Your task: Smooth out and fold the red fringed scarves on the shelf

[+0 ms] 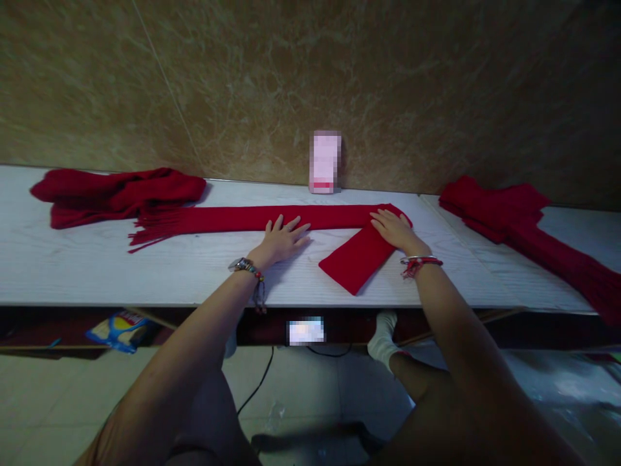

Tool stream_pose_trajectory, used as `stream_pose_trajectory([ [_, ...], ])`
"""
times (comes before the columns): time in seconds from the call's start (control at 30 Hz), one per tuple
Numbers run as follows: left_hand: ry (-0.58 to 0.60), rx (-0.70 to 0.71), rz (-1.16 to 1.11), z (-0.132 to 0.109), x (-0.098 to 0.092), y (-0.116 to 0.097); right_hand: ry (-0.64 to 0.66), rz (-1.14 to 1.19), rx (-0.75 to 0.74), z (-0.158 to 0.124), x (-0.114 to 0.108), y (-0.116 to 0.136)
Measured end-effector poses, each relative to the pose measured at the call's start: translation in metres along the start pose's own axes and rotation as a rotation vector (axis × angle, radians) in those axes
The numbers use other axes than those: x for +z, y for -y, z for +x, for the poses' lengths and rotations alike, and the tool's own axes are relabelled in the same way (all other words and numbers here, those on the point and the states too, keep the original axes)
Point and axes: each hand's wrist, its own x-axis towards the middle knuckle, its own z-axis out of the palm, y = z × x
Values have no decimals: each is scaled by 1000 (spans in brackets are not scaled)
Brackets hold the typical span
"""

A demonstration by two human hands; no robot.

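A red scarf (223,219) with a fringed left end lies in a long flat strip across the white tabletop (291,278). Its right part turns back at an angle, and that section points toward the front edge. My left hand (282,241) rests with spread fingers on the strip's middle, along its near edge. Over the bend at the right, my right hand (394,230) lies flat with fingers stretched out, covering part of the fold. Neither hand grips the cloth.
Another red scarf (121,191) lies bunched at the left, and a third red fringed scarf (504,217) at the right. A blurred pink object (325,162) leans on the marbled wall (272,84). Below are a blue packet (119,330), a blurred lit screen (305,331) and a cable (259,382).
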Motion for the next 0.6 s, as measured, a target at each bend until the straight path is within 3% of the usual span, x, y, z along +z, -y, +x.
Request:
stream_pose_trajectory([
  [0.2,-110,18,-45,-5,4,1,-192,57,-86,-4,0,-5],
  [0.4,-160,-218,-76,-4,1,7,-2,56,-94,2,11,-4],
  [0.6,-104,-263,-59,-3,0,11,-100,43,-132,-7,1,8],
])
